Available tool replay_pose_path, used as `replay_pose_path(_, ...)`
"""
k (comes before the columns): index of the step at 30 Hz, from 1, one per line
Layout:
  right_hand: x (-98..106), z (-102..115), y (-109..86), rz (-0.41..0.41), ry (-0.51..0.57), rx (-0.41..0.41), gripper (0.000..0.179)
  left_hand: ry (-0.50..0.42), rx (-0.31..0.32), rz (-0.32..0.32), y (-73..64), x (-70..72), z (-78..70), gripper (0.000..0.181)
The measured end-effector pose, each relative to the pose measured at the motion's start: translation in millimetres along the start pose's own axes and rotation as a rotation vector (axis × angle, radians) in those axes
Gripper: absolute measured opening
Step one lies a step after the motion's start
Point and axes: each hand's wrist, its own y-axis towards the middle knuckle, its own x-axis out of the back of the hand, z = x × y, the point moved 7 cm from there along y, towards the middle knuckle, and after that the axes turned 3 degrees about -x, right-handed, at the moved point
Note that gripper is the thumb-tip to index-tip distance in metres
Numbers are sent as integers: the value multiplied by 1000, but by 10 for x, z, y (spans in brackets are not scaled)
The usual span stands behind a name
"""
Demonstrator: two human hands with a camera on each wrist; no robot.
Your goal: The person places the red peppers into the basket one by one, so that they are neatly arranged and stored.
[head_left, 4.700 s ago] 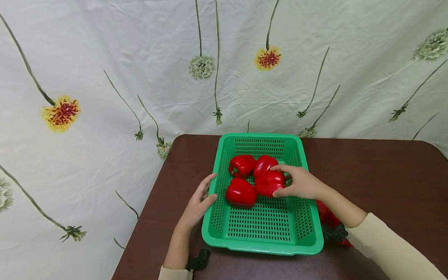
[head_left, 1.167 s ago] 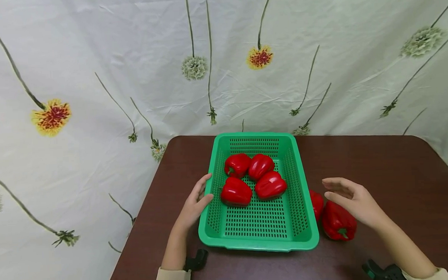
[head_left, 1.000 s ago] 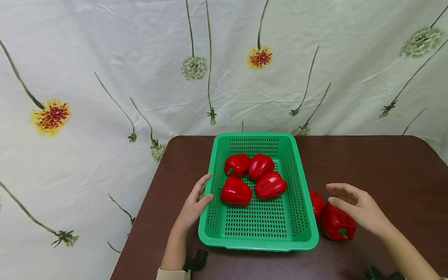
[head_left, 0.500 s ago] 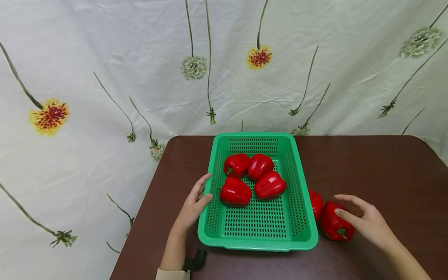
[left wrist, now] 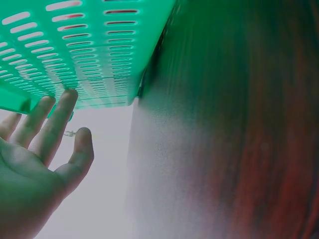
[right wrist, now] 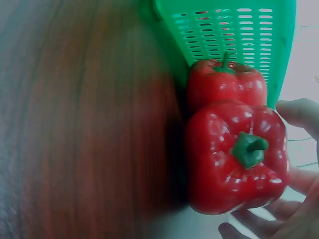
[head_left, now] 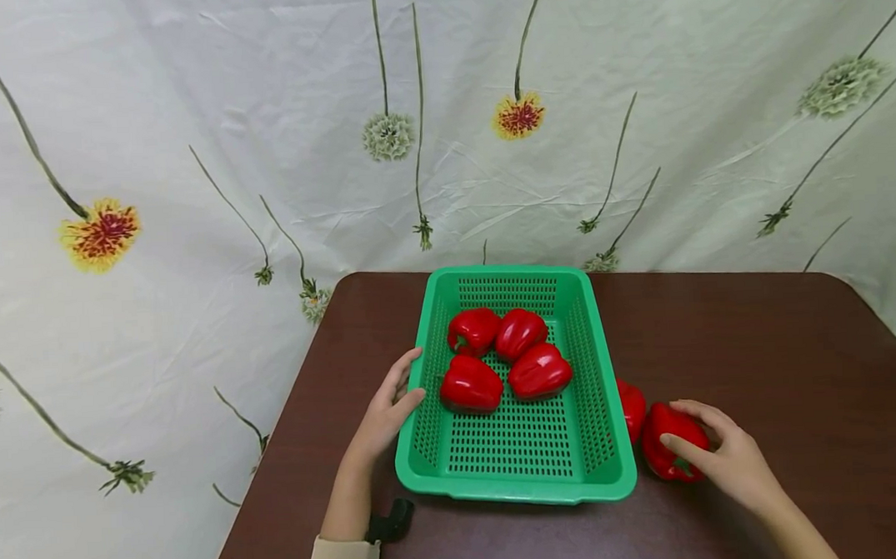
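Note:
In the head view a green plastic basket (head_left: pixel 517 495) holds several glossy red bell peppers (head_left: pixel 471 384). My left hand (head_left: pixel 382 414) rests against the basket's left side, thumb at the rim; the left wrist view shows its fingers (left wrist: pixel 56 127) spread and fairly straight beside the slotted wall (left wrist: pixel 89 45). On the right, my right hand (head_left: pixel 729 459) spans a red bell pepper (head_left: pixel 660 445) on the table, thumb on the near side and fingers beyond. In the right wrist view this pepper (right wrist: pixel 214 159) shows its green stem towards the camera, with spread fingers (right wrist: pixel 259 225) and thumb around it.
Another red bell pepper (right wrist: pixel 227 87) stands between the basket's right wall and the one at my right hand. The dark brown table (head_left: pixel 758 341) extends to the right, with rounded far corners. Behind it hangs a white cloth (head_left: pixel 297 94) printed with flowers.
My right hand has left the peppers in the basket, moved right and come down around the pepper on the table. My left hand stays at the basket's left side.

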Motion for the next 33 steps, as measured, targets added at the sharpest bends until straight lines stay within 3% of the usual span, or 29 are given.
replay_pose_path(16,-79,-98,-34,28,-9,-102,72,-12,-5,0,-4,-2,-16,57)
replay_pose_path(33,-3,-87,-36,-19,-9,-71,58,-8,-8,-1,-3,-5,-16,57)
